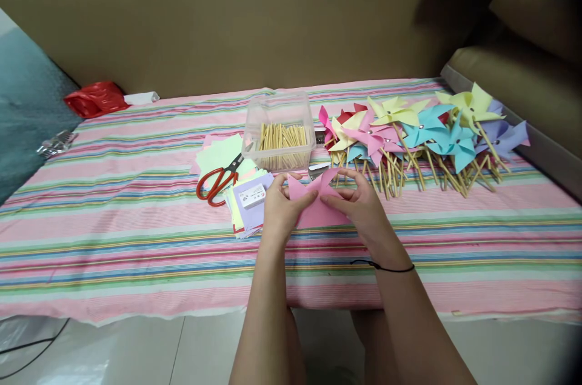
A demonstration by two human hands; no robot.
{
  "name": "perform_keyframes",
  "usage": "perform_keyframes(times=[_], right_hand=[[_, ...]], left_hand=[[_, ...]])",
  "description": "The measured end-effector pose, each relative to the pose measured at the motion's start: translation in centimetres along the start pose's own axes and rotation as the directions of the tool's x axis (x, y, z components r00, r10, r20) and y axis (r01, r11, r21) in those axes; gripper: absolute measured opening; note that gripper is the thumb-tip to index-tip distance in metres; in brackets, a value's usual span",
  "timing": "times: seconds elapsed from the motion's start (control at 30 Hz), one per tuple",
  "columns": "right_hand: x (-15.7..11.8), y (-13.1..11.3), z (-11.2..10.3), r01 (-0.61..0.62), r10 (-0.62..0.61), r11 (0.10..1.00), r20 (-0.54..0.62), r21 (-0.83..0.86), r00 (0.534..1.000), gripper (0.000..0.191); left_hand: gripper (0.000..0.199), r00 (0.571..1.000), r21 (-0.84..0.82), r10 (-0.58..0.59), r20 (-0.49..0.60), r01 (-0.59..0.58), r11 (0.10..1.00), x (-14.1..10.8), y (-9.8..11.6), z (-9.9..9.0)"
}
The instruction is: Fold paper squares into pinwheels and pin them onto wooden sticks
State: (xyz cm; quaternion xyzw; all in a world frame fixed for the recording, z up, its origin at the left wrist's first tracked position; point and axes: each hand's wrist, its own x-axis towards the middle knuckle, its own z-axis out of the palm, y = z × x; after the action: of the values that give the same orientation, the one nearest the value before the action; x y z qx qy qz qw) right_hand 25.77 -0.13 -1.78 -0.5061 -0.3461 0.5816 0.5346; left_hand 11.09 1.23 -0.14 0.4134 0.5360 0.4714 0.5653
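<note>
The left hand and right hand are pinching the cut pink paper between thumbs and fingers, holding it over the striped cloth; a small white box is lying on a paper stack; red-handled scissors are resting just beside it; a clear plastic tub is holding sticks; paper pinwheels are lying to the right; a red plastic bag is sitting far left.

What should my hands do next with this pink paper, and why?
Probably ease one raised point of the pink paper inward: the left hand and right hand hold it, its points stick up, and the pinwheels' points meet at their centres.
</note>
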Motion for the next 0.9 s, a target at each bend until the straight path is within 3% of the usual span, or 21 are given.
perform_keyframes(times=[0.3, 0.9], right_hand=[[0.19, 0.02, -0.11, -0.019, 0.018, 0.998, -0.027, -0.054, 0.999, 0.074], [0.1, 0.03, 0.15, -0.013, 0.012, 0.999, -0.029, -0.045, 1.0, 0.067]], left_hand=[[0.043, 0.999, 0.111, 0.042, -0.013, -0.04, 0.993, 0.31, -0.44, -0.28], [0.045, 0.998, 0.074, 0.039, 0.047, -0.042, 0.996, 0.15, -0.4, -0.32]])
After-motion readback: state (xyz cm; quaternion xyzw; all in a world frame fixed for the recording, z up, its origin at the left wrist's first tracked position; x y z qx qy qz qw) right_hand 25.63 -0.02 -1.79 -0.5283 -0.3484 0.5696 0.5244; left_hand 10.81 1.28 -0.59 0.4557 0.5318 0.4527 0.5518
